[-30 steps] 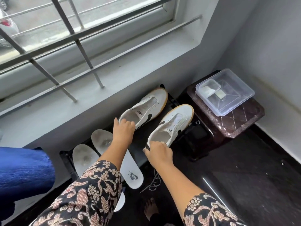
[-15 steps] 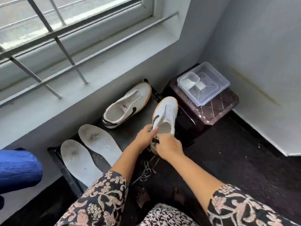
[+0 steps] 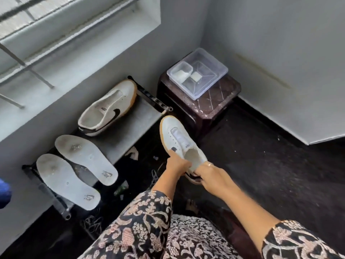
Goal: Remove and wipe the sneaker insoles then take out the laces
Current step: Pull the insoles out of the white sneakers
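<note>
Both hands hold one white sneaker [image 3: 177, 139] in the air, off the rack's right end, toe pointing away. My left hand [image 3: 176, 164] grips its left collar with the index finger laid along the side. My right hand [image 3: 209, 171] grips the heel. The other white sneaker [image 3: 109, 109], with a black swoosh and no laces, lies on the low rack [image 3: 147, 113] by the wall. Two white insoles [image 3: 85, 158] [image 3: 68, 181] lie side by side on the rack's left part. Loose laces [image 3: 93, 224] lie on the dark floor below.
A dark brown stool [image 3: 220, 101] stands in the corner with a clear plastic tray [image 3: 212, 77] holding a small tub. Barred window and sill run along the wall at the left. A blue thing [image 3: 4, 191] shows at the left edge. My bare foot [image 3: 191, 204] is on the floor.
My left hand left the far sneaker and joined the right on the near one. Together they lifted that sneaker off the rack, toward me and to the right.
</note>
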Demonstrator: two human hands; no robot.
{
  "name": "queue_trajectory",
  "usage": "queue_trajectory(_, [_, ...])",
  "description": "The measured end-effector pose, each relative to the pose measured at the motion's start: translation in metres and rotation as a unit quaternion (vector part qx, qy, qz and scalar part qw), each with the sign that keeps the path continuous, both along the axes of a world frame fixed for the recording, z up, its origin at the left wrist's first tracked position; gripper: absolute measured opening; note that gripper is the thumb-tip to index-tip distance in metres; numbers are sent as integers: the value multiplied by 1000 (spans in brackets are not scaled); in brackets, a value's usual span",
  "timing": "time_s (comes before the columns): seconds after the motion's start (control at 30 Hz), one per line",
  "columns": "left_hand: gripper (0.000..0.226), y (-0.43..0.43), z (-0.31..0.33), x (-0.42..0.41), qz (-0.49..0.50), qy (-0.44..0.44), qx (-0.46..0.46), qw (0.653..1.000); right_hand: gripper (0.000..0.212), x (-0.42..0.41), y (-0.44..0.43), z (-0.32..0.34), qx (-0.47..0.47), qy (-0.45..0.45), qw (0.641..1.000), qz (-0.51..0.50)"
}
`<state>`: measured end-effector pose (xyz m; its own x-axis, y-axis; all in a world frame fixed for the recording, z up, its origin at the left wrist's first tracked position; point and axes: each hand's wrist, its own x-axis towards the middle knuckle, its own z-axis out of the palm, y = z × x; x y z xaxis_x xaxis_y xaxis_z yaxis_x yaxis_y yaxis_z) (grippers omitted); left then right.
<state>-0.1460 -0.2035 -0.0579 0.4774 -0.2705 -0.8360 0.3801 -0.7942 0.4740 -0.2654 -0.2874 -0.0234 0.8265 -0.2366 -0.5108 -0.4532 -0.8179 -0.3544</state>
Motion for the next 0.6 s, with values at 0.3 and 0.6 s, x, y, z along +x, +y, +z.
queue_trajectory(0.3, [62,-34,-72,-77,-48,35,65,996,23,-81,-38,-75,12,68,996,57])
queue_trajectory(0.6, [82,-8,-229,-66,-243,-23,60,968,23,-63,-11,-245,57,91,994,18])
